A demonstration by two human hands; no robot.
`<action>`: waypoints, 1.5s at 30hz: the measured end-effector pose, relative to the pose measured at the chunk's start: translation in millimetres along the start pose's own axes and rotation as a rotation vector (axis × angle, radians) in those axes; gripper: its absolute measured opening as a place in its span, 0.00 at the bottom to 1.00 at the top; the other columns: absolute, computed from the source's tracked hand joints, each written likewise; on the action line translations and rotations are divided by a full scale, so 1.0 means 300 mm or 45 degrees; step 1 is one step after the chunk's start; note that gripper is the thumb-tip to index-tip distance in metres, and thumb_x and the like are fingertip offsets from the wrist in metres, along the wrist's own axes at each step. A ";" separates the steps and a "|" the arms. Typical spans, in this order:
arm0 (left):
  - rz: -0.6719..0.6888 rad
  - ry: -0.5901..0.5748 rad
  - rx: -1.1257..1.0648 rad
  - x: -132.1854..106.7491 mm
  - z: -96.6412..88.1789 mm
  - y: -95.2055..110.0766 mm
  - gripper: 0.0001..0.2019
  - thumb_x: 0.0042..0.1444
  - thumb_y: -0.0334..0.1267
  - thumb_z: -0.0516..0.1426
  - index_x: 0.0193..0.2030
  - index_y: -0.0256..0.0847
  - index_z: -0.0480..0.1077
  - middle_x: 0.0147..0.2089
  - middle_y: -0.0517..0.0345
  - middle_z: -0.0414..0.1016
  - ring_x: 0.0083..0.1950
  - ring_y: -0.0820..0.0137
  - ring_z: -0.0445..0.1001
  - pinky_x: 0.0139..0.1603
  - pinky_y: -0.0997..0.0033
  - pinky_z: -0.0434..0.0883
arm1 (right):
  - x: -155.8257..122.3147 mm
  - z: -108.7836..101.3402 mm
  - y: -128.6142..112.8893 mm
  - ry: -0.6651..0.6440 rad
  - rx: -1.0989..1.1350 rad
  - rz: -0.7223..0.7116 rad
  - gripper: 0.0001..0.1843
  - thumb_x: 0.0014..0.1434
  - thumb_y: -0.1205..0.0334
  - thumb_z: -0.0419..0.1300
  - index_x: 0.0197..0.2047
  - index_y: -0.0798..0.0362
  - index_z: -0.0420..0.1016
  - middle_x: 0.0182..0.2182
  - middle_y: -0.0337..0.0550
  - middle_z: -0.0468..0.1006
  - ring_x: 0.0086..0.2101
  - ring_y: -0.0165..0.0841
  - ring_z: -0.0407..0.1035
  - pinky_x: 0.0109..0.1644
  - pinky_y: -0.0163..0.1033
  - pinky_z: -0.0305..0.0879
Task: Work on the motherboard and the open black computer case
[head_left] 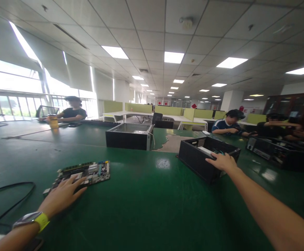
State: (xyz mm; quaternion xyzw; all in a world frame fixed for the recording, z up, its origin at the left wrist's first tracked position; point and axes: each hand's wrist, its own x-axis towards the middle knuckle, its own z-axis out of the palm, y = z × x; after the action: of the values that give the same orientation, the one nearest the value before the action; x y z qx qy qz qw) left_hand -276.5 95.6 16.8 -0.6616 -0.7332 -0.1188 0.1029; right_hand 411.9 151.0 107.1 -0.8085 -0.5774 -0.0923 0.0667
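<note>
At the left of the green table lies a computer motherboard [95,176], with slots and connectors along its far side. My left hand [65,191] is over its near edge, fingers spread; whether they touch the board I cannot tell. To the right stands a black computer case [197,162], its top side open, with a pale part and some cables inside. My right hand [223,162] reaches to the near right rim of this case, thumb and fingers apart. Its fingertips are partly lost against the case's inside.
Another open computer case [128,139] stands farther back at the middle. A third case [272,153] lies at the far right, near two people. A cup of amber drink [53,121] stands by a person at the back left. A black cable [23,183] curls at the left edge.
</note>
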 end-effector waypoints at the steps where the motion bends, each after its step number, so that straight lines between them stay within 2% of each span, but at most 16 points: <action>1: 0.049 -0.024 0.018 -0.004 -0.006 0.002 0.26 0.61 0.49 0.47 0.64 0.46 0.63 0.68 0.45 0.60 0.65 0.53 0.63 0.64 0.54 0.59 | 0.006 -0.001 0.000 -0.014 -0.003 0.014 0.41 0.52 0.27 0.46 0.61 0.41 0.66 0.56 0.52 0.70 0.59 0.57 0.56 0.58 0.57 0.50; 3: 0.132 -0.059 0.046 -0.011 -0.015 0.001 0.27 0.62 0.49 0.45 0.65 0.42 0.61 0.68 0.40 0.58 0.65 0.50 0.63 0.63 0.49 0.58 | 0.016 -0.001 0.000 -0.033 -0.007 0.046 0.44 0.51 0.25 0.44 0.62 0.41 0.65 0.58 0.53 0.69 0.59 0.59 0.56 0.57 0.59 0.51; 7: 0.192 0.003 0.027 -0.021 -0.015 -0.012 0.26 0.61 0.49 0.46 0.64 0.44 0.63 0.67 0.43 0.61 0.64 0.50 0.64 0.63 0.49 0.60 | 0.026 -0.001 0.001 -0.057 -0.003 0.085 0.47 0.48 0.22 0.43 0.63 0.41 0.64 0.57 0.56 0.69 0.58 0.62 0.56 0.55 0.62 0.51; 11: 0.240 0.081 -0.008 -0.018 0.000 -0.017 0.26 0.61 0.50 0.47 0.62 0.46 0.65 0.66 0.46 0.63 0.62 0.51 0.66 0.62 0.49 0.62 | 0.028 -0.006 0.008 -0.068 0.009 0.062 0.45 0.49 0.24 0.45 0.63 0.42 0.64 0.56 0.57 0.71 0.58 0.62 0.57 0.54 0.61 0.54; 15: 0.333 0.148 -0.032 -0.008 0.019 0.006 0.27 0.59 0.53 0.48 0.61 0.45 0.67 0.63 0.45 0.66 0.63 0.51 0.65 0.63 0.48 0.61 | 0.022 -0.014 0.014 -0.081 0.046 -0.015 0.42 0.53 0.31 0.49 0.64 0.46 0.64 0.56 0.57 0.71 0.55 0.55 0.63 0.53 0.54 0.60; 19: 0.411 0.148 -0.105 -0.007 0.009 0.082 0.28 0.58 0.56 0.49 0.61 0.46 0.67 0.63 0.45 0.66 0.63 0.52 0.65 0.63 0.48 0.62 | -0.005 -0.033 0.011 -0.079 0.078 -0.094 0.39 0.56 0.36 0.50 0.64 0.50 0.64 0.55 0.55 0.72 0.53 0.48 0.68 0.52 0.46 0.63; 22: 0.452 0.119 -0.162 -0.018 -0.030 0.184 0.26 0.59 0.56 0.48 0.61 0.49 0.66 0.65 0.47 0.65 0.65 0.53 0.63 0.64 0.47 0.62 | -0.052 -0.052 0.000 -0.061 0.077 -0.124 0.39 0.55 0.35 0.51 0.63 0.50 0.66 0.55 0.54 0.73 0.53 0.49 0.68 0.53 0.46 0.63; 26: 0.536 0.104 -0.269 -0.032 -0.105 0.367 0.25 0.60 0.54 0.49 0.61 0.50 0.66 0.65 0.49 0.64 0.66 0.53 0.61 0.64 0.45 0.61 | -0.161 -0.085 -0.042 -0.045 0.076 -0.183 0.38 0.54 0.33 0.50 0.60 0.47 0.69 0.52 0.52 0.76 0.52 0.49 0.69 0.51 0.47 0.63; 31: 0.739 0.110 -0.470 -0.071 -0.204 0.627 0.23 0.62 0.52 0.49 0.62 0.51 0.63 0.65 0.52 0.63 0.67 0.57 0.59 0.66 0.46 0.59 | -0.372 -0.165 -0.144 0.002 0.050 -0.276 0.34 0.54 0.34 0.51 0.55 0.44 0.75 0.47 0.52 0.79 0.47 0.50 0.72 0.46 0.47 0.65; 35: 0.919 0.057 -0.636 -0.125 -0.318 0.827 0.22 0.64 0.50 0.48 0.62 0.50 0.63 0.65 0.52 0.63 0.67 0.59 0.58 0.66 0.47 0.58 | -0.570 -0.245 -0.230 0.016 0.154 -0.415 0.33 0.58 0.32 0.46 0.48 0.43 0.79 0.44 0.48 0.81 0.44 0.47 0.73 0.43 0.44 0.65; 38: 1.131 -0.010 -0.815 -0.149 -0.416 0.956 0.20 0.65 0.49 0.47 0.59 0.47 0.67 0.62 0.52 0.68 0.63 0.63 0.64 0.64 0.56 0.62 | -0.710 -0.294 -0.293 0.024 0.200 -0.519 0.35 0.58 0.30 0.44 0.46 0.45 0.80 0.38 0.49 0.82 0.41 0.45 0.74 0.42 0.42 0.64; 41: 1.421 -0.180 -0.954 -0.155 -0.486 1.061 0.20 0.67 0.46 0.43 0.55 0.41 0.70 0.56 0.52 0.74 0.56 0.68 0.70 0.59 0.67 0.65 | -0.829 -0.327 -0.358 -0.040 0.205 -0.612 0.35 0.56 0.29 0.45 0.43 0.46 0.80 0.34 0.49 0.81 0.37 0.43 0.74 0.39 0.41 0.63; 43: 1.628 -0.289 -0.896 -0.161 -0.505 1.110 0.20 0.68 0.44 0.43 0.52 0.40 0.72 0.54 0.52 0.76 0.56 0.69 0.71 0.59 0.69 0.63 | -0.891 -0.339 -0.398 -0.113 0.221 -0.689 0.36 0.53 0.27 0.47 0.44 0.45 0.78 0.38 0.48 0.81 0.39 0.44 0.74 0.39 0.42 0.63; 45: 1.754 -0.353 -0.734 -0.177 -0.507 1.133 0.19 0.67 0.43 0.44 0.46 0.40 0.75 0.50 0.54 0.78 0.55 0.69 0.71 0.61 0.68 0.61 | -0.934 -0.346 -0.426 -0.226 0.229 -0.745 0.36 0.49 0.26 0.51 0.47 0.44 0.76 0.42 0.47 0.80 0.42 0.47 0.73 0.41 0.43 0.64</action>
State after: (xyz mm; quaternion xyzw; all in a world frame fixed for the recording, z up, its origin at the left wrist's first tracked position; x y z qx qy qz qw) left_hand 66.1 31.0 157.8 -0.9795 -0.1006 -0.1303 -0.1163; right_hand 194.7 -88.0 145.0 -0.6038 -0.7949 0.0148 0.0579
